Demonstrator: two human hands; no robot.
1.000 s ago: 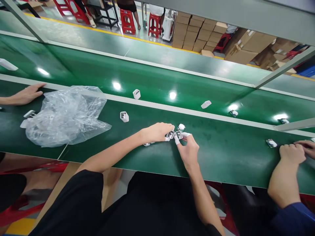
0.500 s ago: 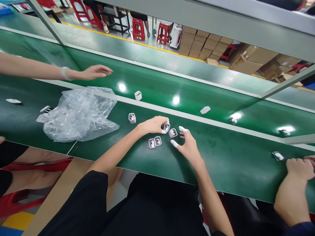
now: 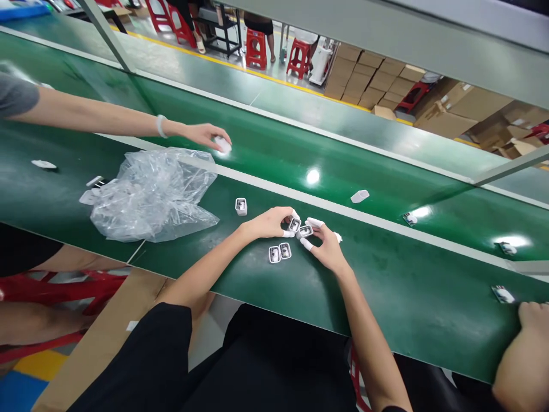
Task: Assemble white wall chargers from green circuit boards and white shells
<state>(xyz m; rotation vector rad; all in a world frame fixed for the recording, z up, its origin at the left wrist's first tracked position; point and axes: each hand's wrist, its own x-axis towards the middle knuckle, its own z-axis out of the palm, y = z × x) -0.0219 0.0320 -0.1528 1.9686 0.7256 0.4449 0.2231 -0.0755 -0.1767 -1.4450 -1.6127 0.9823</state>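
Observation:
My left hand [image 3: 274, 222], with white finger cots on thumb and finger, grips a small white charger housing [image 3: 294, 224] whose open end faces up. Around a second white charger housing [image 3: 305, 231], tilted against the first, the cot-covered thumb and fingers of my right hand [image 3: 328, 245] are closed. Two more housings, a left one [image 3: 274, 254] and a right one [image 3: 285, 250], stand side by side just below, dark and white parts inside them. Another open housing [image 3: 241, 206] is left of my left hand. Something small and white [image 3: 338, 237] shows behind my right hand.
A crumpled clear plastic bag [image 3: 154, 194] lies at left. Across the divider strip [image 3: 274, 186], a co-worker's hand [image 3: 206, 136] holds a white piece; another housing [image 3: 359, 196] lies there. Circuit boards [image 3: 502, 294] are at right, near another person's hand [image 3: 534, 315].
My right hand has closed on a housing and brought it against the one in my left hand. The co-worker's hand has reached right and picked up the housing beyond the strip.

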